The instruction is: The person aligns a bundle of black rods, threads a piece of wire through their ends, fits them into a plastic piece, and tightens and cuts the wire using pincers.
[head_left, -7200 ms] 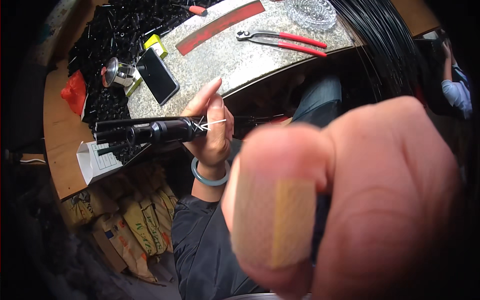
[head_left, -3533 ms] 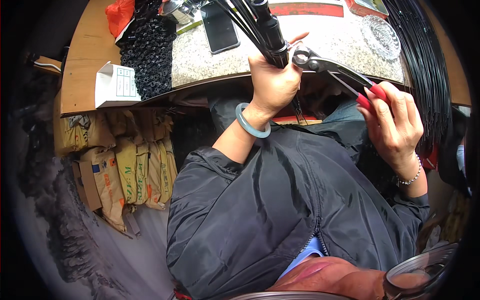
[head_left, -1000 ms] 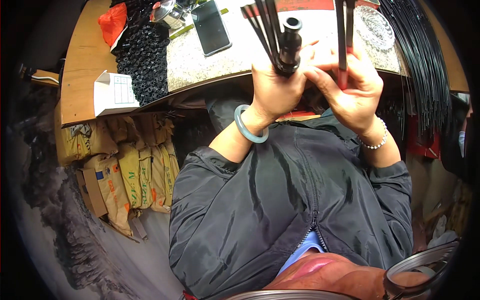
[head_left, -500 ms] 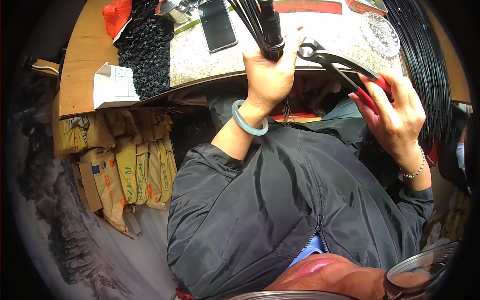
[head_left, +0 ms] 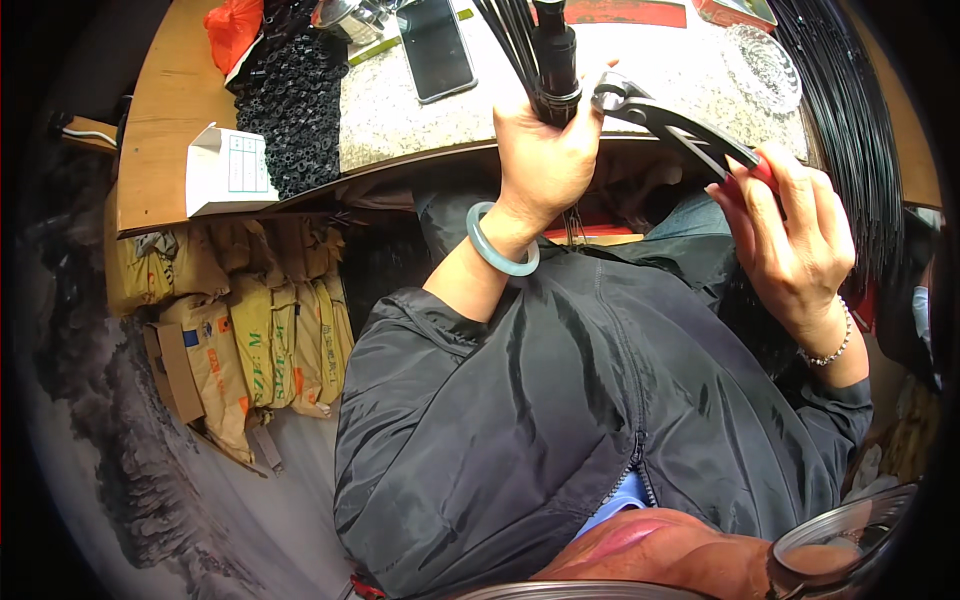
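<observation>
My left hand (head_left: 545,160) is wrapped round a black stepped cylinder (head_left: 556,62), held upright over the near edge of the table. A bunch of thin black strips (head_left: 508,40) rises beside the cylinder from the same grip. My right hand (head_left: 795,235) grips the red handles of black pincers (head_left: 690,125). Their rounded head is at the left thumb and close to the cylinder's lower end. Whether the jaws touch the cylinder or bite on a strip, I cannot tell.
A heap of small black rings (head_left: 290,120), a white box (head_left: 232,170) and a phone (head_left: 436,50) lie to the left. A clear glass dish (head_left: 762,68) sits at the right, beside many long black strips (head_left: 850,120). Paper sacks (head_left: 270,330) stand below the table.
The pincers' handles have come closer together in my right hand. My left hand and the cylinder have shifted slightly right and down.
</observation>
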Available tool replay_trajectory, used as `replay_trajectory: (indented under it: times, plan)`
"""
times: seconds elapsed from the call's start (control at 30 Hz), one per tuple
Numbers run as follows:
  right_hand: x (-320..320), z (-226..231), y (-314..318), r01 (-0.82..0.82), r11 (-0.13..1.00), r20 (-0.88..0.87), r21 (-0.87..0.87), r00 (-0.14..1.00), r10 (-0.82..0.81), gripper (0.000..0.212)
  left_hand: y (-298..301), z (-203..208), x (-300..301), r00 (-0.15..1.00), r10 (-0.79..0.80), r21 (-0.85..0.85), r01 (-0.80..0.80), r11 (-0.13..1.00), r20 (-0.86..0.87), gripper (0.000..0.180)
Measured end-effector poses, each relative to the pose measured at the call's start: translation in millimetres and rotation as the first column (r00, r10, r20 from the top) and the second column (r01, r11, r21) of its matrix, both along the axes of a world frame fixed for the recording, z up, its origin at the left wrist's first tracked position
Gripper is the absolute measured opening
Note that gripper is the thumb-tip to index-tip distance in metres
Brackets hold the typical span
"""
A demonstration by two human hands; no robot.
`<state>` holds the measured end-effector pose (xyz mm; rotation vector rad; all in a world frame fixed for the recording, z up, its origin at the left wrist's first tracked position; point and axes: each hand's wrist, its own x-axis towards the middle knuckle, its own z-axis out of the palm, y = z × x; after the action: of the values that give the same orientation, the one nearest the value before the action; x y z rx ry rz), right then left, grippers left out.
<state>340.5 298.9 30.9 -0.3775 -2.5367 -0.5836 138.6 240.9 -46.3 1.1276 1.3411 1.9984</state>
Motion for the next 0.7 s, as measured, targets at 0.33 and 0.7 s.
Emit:
replay_trajectory:
  times: [0.33,0.7]
  plan:
    - [16,-10,14,-0.096,0.475,0.034,-0.875,0.965,0.258,0.013,-7,12,7,0.988,-0.026,-0.117,0.044,0.992,0.149,0.013]
    - [16,-37,5,-0.217,0.546,-0.168,-0.809,0.976,0.139,0.051,-8,4,5,0.997,-0.047,0.008,0.047,0.999,-0.059,0.01]
